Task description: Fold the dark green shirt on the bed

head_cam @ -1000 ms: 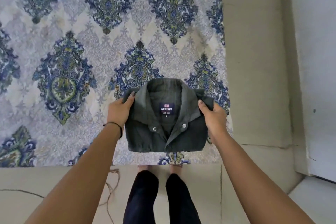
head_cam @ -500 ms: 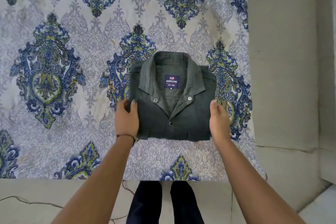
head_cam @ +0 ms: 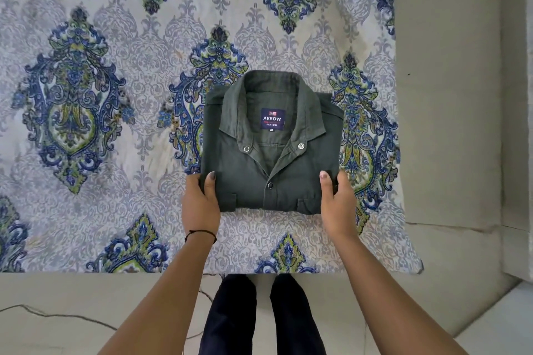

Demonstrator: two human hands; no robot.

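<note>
Nearest, at the bottom edge: 2 legs [head_cam: 261, 317] in dark trousers, standing on a pale floor [head_cam: 57, 297] with a thin crack running across it.

Above them, 2 bare forearms reaching forward over the near edge of the bed [head_cam: 86, 210], covered by a sheet printed with blue and green medallions on pale grey. A thin black band [head_cam: 200, 233] around the left wrist.

Left hand [head_cam: 200, 204] clasping the near left corner of the shirt [head_cam: 271, 179], thumb lying on top of the cloth, fingers tucked out of sight along the edge. Right hand [head_cam: 337, 204] gripping the near right corner the same way, thumb on top.

1 shirt, dark green, folded into a compact, nearly square packet and lying flat on the sheet, right of the bed's middle and close to its near edge. Long axis running near to far, collar pointing away, folded hem nearest the hands. Front face up: 1 dark snap on the placket between the 2 thumbs, then 2 silver snaps at the collar tips, then 1 navy label [head_cam: 272, 119] reading ARROW inside the open collar.

Farther off, more sheet, with a plain beige wall [head_cam: 447, 95] along the right side.
</note>
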